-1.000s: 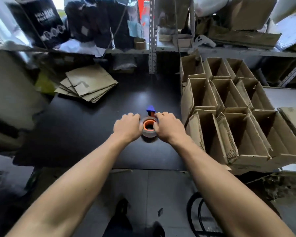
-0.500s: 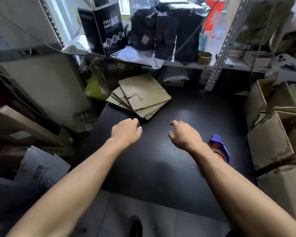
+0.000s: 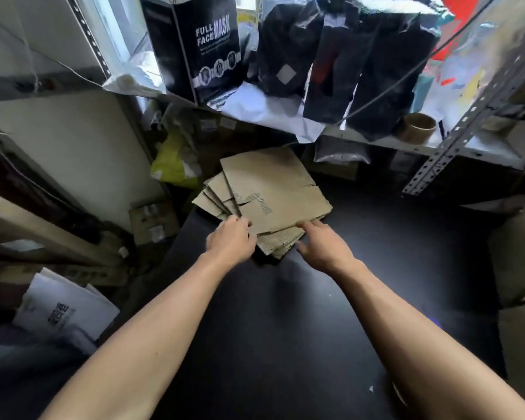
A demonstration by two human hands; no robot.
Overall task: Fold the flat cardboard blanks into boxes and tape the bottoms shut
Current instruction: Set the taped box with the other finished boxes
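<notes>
A fanned stack of flat cardboard blanks (image 3: 270, 192) lies at the far left corner of the black table (image 3: 285, 328). My left hand (image 3: 231, 239) is at the stack's near left corner, its fingers curled over the edge of the top blanks. My right hand (image 3: 322, 241) reaches to the stack's near right edge, its fingers stretched out and its fingertips touching the cardboard. The tape dispenser is out of sight.
Folded brown boxes (image 3: 519, 259) stand along the right edge. A metal shelf above the stack carries a black "Full Face Mask" carton (image 3: 206, 47), black bags (image 3: 346, 56) and an empty tape core (image 3: 419, 127). Clutter and white packets (image 3: 64, 310) fill the floor on the left.
Both hands left the tape dispenser and moved forward and left to the blank stack. My view turned left, so the dispenser and most boxes dropped out of frame.
</notes>
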